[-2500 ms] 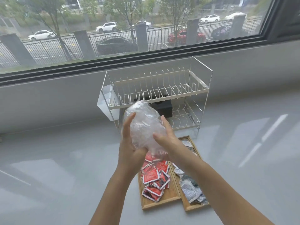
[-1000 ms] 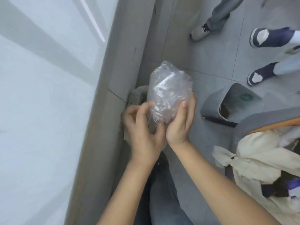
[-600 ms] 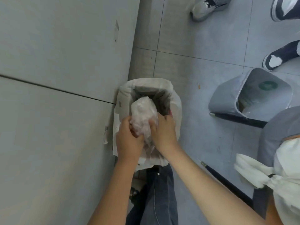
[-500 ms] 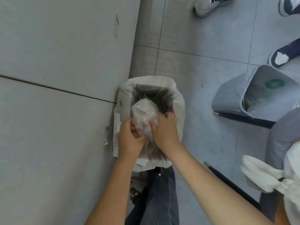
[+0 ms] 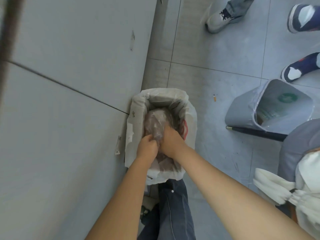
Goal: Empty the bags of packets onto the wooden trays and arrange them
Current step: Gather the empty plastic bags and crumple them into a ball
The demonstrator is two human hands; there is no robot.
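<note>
I am looking down at a waste bin (image 5: 190, 118) lined with a white bag, standing on the floor against a grey wall. A crumpled clear plastic bag (image 5: 155, 122) sits inside its mouth. My left hand (image 5: 148, 148) grips the bag's near end with curled fingers. My right hand (image 5: 170, 141) holds it from the right, pressed close beside the left. The wooden trays and packets are out of view.
A second grey bin (image 5: 242, 111) lies tipped to the right. Other people's shoes (image 5: 218, 19) stand at the top right. A grey chair (image 5: 301, 142) with a white cloth bag (image 5: 285, 187) is at the right. My jeans (image 5: 173, 210) are below.
Both hands have pushed the crumpled plastic bag lower, down into the lined bin. Earlier I turned from the counter with the trays to the floor.
</note>
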